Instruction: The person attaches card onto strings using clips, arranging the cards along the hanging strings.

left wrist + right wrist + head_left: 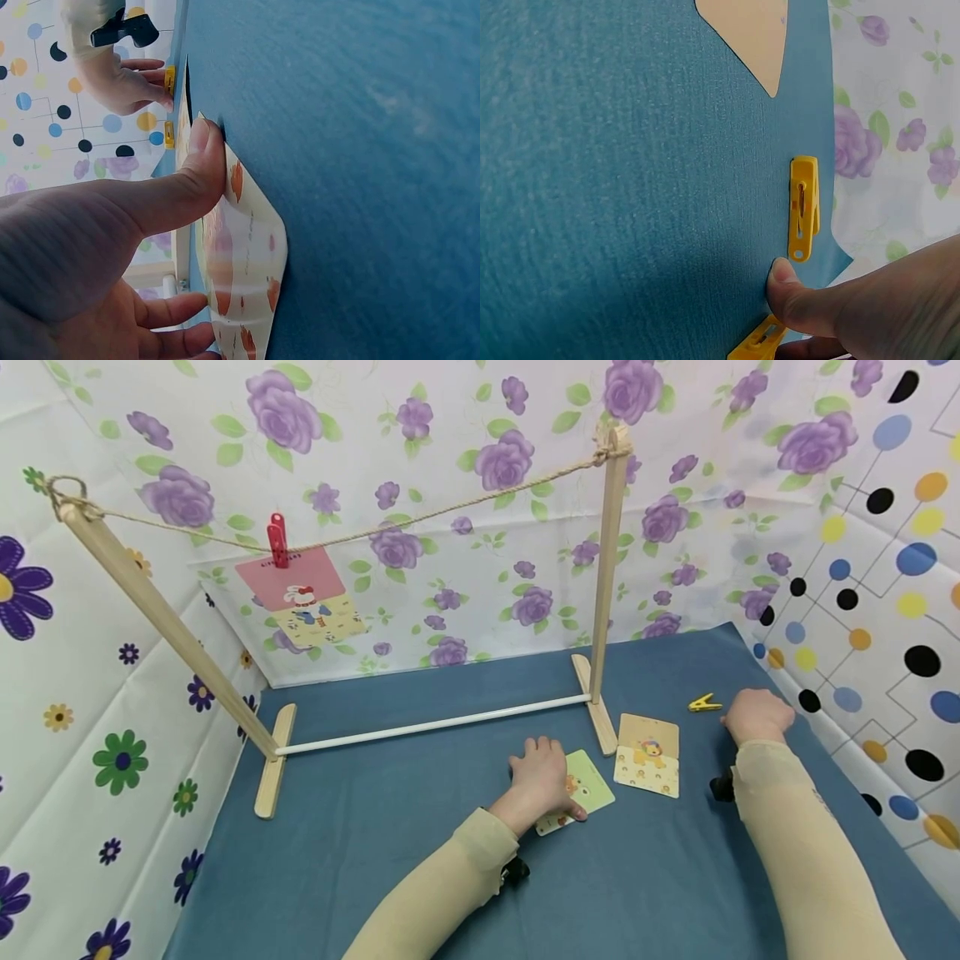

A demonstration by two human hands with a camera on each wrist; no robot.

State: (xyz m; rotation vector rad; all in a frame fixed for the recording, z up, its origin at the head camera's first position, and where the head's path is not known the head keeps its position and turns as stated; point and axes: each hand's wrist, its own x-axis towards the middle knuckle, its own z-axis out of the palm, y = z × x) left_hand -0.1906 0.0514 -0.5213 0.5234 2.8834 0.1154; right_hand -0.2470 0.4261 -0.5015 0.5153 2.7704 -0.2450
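In the head view the left hand (542, 777) covers much of the green card (594, 783), whose uncovered part shows at three o'clock; thumb and fingers stand apart, touching it. At the green card's two o'clock lies the tan card (648, 755). The right hand (757, 717) hides its own fingers there, but the wrist views show them pinched on a yellow clip (759, 345), cut off in the right one. Towards that hand's nine o'clock lies a loose clip (703, 703). At the left hand's ten o'clock, a red clip (277, 545) partly masks lettering on a pink card (303, 581).
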